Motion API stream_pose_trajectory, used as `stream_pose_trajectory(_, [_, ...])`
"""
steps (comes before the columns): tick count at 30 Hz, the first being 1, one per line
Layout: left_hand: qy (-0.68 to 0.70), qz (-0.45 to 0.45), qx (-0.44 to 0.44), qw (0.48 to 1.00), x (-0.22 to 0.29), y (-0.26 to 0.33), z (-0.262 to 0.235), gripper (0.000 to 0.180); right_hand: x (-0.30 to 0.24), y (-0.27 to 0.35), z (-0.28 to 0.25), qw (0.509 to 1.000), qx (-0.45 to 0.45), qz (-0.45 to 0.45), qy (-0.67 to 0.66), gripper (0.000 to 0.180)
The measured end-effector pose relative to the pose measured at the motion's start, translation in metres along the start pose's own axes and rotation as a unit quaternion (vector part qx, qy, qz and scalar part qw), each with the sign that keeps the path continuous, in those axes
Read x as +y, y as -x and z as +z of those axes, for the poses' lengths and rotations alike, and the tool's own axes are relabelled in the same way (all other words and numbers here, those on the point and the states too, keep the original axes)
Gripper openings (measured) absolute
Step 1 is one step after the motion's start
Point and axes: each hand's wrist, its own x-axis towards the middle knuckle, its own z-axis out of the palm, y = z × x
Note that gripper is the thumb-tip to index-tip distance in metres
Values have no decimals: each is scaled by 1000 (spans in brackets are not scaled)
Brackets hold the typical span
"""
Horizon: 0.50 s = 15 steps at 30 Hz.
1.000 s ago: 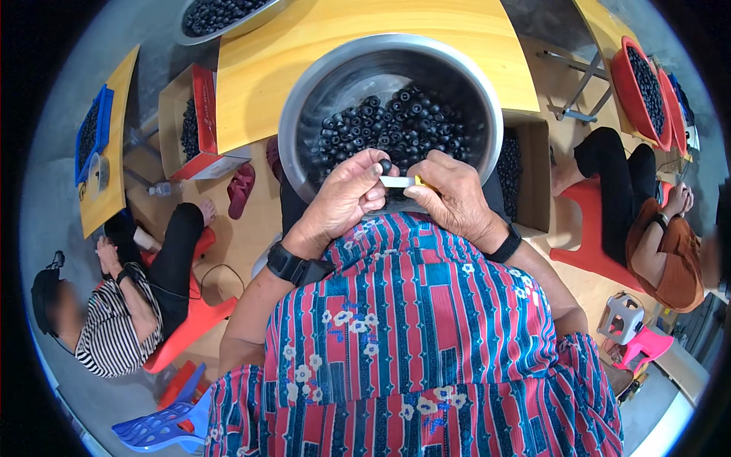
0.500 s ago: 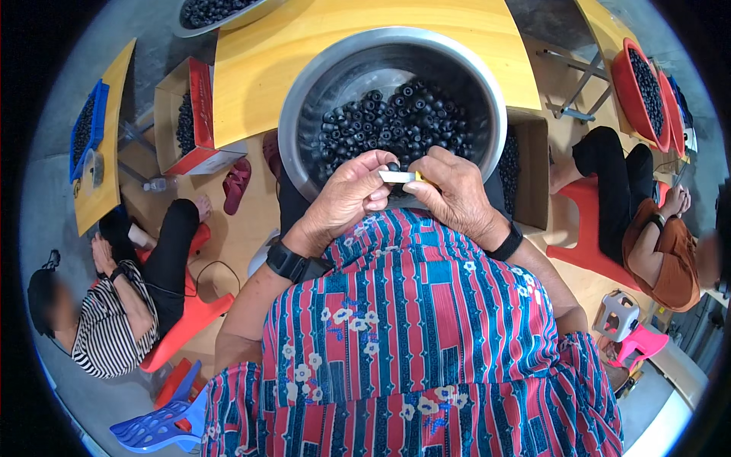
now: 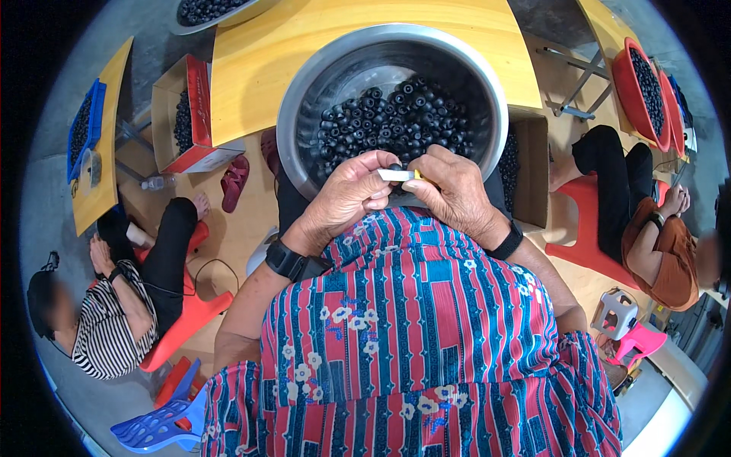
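Over the near rim of a wide metal basin (image 3: 298, 84), both hands meet. Between the thumb and fingers of my left hand (image 3: 352, 186) is a small black ring-shaped part (image 3: 394, 167), mostly covered by the fingers. My right hand (image 3: 451, 181) is closed round a small knife (image 3: 396, 175) with a flat pale blade and a bit of yellow handle showing. The blade lies against the black part, its tip reaching my left fingers. Many similar black parts (image 3: 381, 126) are heaped in the basin.
The basin stands at the edge of a yellow table (image 3: 251, 84). Cardboard boxes of black parts stand left (image 3: 173, 114) and right (image 3: 531, 175). A person (image 3: 126, 305) sits on the left, another person (image 3: 659, 244) on the right. Red basins (image 3: 633, 91) stand at the far right.
Almost nothing differs. Both hands keep the same hold on the black part and the knife, and the view has shifted very slightly.
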Motion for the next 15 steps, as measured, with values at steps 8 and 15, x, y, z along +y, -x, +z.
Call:
stream_pose_trajectory(8, [8, -8, -12, 1000, -1, -2, -5, 26, 1, -1, 3, 1000, 11, 2, -11, 26])
stream_pose_trajectory(15, [-6, -10, -12, 1000, -1, -2, -3, 26, 4, -1, 6, 1000, 8, -1, -13, 27])
